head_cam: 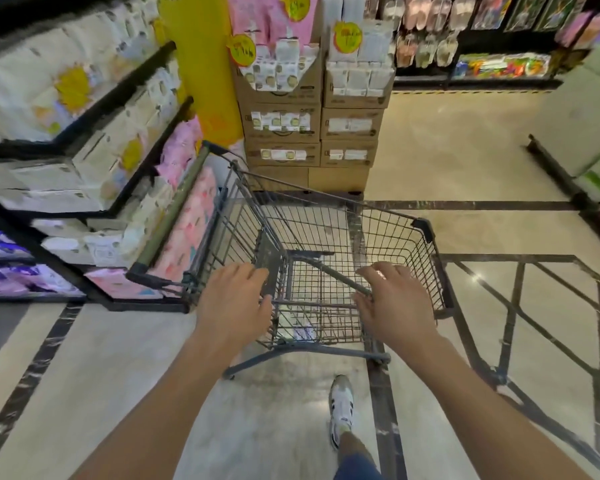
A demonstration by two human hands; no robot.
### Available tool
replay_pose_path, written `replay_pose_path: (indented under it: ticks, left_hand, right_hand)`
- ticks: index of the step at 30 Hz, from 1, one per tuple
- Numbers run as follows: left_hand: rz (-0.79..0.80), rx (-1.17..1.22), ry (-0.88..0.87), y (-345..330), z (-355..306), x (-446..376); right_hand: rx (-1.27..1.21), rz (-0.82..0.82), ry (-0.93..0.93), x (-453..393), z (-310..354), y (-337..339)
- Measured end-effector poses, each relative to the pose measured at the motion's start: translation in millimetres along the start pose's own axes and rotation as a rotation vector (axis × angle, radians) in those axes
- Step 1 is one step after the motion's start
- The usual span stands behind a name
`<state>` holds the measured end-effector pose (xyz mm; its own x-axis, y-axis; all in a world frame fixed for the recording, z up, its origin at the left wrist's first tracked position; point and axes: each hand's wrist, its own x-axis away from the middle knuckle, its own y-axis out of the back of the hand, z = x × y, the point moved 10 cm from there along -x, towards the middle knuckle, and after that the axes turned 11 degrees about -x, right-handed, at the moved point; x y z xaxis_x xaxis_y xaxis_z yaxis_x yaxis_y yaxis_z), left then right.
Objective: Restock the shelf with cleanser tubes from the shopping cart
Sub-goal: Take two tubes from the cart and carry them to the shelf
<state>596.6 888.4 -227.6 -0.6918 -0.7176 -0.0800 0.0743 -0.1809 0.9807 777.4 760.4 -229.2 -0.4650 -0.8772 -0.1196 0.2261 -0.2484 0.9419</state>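
Note:
A grey wire shopping cart point(426, 233) stands in front of me, turned sideways, with its olive handle bar point(174, 209) against the shelf on the left. My left hand point(234, 299) curls over the basket's near left wire panel. My right hand point(394, 301) grips a bar on the basket's near right side. The basket looks almost bare. A small white and purple item point(303, 332) shows low in it through the mesh, too blurred to name. I see no clear cleanser tube.
Black shelves point(118, 88) with white, pink and purple packs run along the left. A yellow pillar point(201, 64) and stacked cardboard boxes point(312, 126) stand just beyond the cart. More shelving lines the far right. My white shoe point(342, 407) is on the tiled floor.

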Motion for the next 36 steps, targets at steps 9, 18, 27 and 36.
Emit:
replay_pose_path:
  ticks: [9,18,27,36]
  left_hand:
    - [0.221,-0.044,0.067,-81,-17,-128]
    - [0.587,0.035,0.086,-237,-45,-175]
    - [0.962,-0.043,-0.307,-435,-72,-175]
    - [0.794,-0.159,-0.695,-530,-96,-166]
  right_hand:
    - [-0.119,0.238,0.044,-141,-69,-94]
    - [-0.090,0.619,0.107,-204,-101,-253]
    - [-0.096,1.003,0.119,-186,-116,-442]
    - [-0.150,1.209,0.239,-134,-119,-578]
